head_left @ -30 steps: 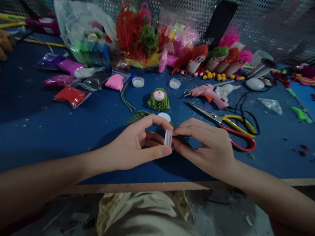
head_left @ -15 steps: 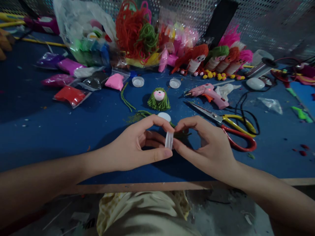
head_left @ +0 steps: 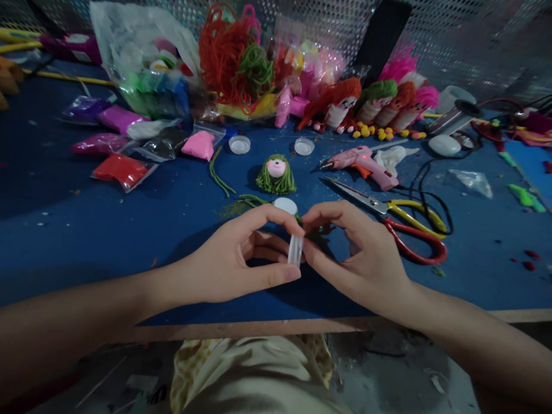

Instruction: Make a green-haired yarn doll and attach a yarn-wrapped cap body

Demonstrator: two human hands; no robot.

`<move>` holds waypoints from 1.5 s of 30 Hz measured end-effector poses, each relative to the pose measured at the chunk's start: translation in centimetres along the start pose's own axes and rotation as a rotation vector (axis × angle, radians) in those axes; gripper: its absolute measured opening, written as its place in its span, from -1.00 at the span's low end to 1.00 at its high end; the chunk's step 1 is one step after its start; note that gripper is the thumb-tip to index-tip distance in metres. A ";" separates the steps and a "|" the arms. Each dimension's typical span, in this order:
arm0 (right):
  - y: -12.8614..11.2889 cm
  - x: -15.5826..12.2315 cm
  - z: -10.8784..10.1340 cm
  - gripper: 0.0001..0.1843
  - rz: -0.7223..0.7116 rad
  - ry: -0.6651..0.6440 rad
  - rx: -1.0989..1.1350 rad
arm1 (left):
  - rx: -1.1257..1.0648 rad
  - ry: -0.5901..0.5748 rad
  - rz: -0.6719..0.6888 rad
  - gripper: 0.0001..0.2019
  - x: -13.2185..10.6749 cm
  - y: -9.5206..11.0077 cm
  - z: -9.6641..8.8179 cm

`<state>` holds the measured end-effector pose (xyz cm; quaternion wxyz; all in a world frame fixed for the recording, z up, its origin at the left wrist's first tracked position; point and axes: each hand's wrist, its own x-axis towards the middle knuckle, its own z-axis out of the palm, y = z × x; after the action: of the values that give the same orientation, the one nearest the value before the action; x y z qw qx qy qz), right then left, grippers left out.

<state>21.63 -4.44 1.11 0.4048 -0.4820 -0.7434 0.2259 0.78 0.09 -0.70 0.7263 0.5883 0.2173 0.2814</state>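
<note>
Head — clear disc [head_left: 295, 251] pinched in left hand [head_left: 227, 260].

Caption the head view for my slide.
Left hand pinches a thin translucent plastic piece, right hand beside it, near a green-yarn-haired doll head.

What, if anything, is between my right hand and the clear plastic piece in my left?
Nothing visible: the right hand is close beside the clear plastic piece pinched in the left hand; whether it touches, I can't tell.
</note>
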 end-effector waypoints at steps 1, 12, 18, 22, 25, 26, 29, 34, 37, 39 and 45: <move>0.1 0.0 0.1 -0.78 -0.008 0.003 -0.008 | -0.003 -0.003 0.002 -0.66 0.0 0.0 0.0; 0.2 0.2 -0.8 -0.78 -0.061 -0.006 -0.105 | -0.060 0.068 -0.006 -0.67 0.2 0.5 -0.2; 0.4 0.4 -0.8 -0.82 -0.268 0.007 -0.175 | -0.065 0.060 -0.039 -0.66 0.2 0.2 -0.2; 0.7 0.3 -0.4 -0.84 -0.341 0.015 -0.237 | -0.081 0.030 -0.056 -0.66 0.2 -0.1 -0.3; 0.8 0.2 -0.1 -0.86 -0.346 0.017 -0.278 | -0.094 0.008 -0.063 -0.65 0.2 -0.2 -0.2; 0.9 0.2 0.0 -0.87 -0.355 0.016 -0.295 | -0.098 0.006 -0.062 -0.65 0.2 -0.2 -0.2; 1.1 0.2 0.0 -0.89 -0.404 0.017 -0.364 | -0.102 0.019 -0.048 -0.66 0.3 -0.2 -0.1; 1.0 0.1 -0.5 -0.82 -0.367 0.040 -0.286 | -0.103 0.055 -0.021 -0.68 0.4 0.1 -0.2; 0.7 0.0 -0.6 -0.74 -0.162 0.106 -0.103 | -0.114 0.035 -0.010 -0.68 0.2 0.1 -0.2; 0.5 0.0 -0.4 -0.73 -0.081 0.077 -0.102 | -0.094 0.029 -0.004 -0.66 0.1 0.0 -0.3; 0.1 0.1 -0.1 -0.96 -0.009 -0.004 -0.126 | 0.020 0.019 0.058 -0.64 0.3 -0.1 -0.1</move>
<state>21.74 -4.30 1.16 0.3731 -0.5027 -0.7591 0.1782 0.95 0.40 -0.80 0.7097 0.5990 0.2102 0.3057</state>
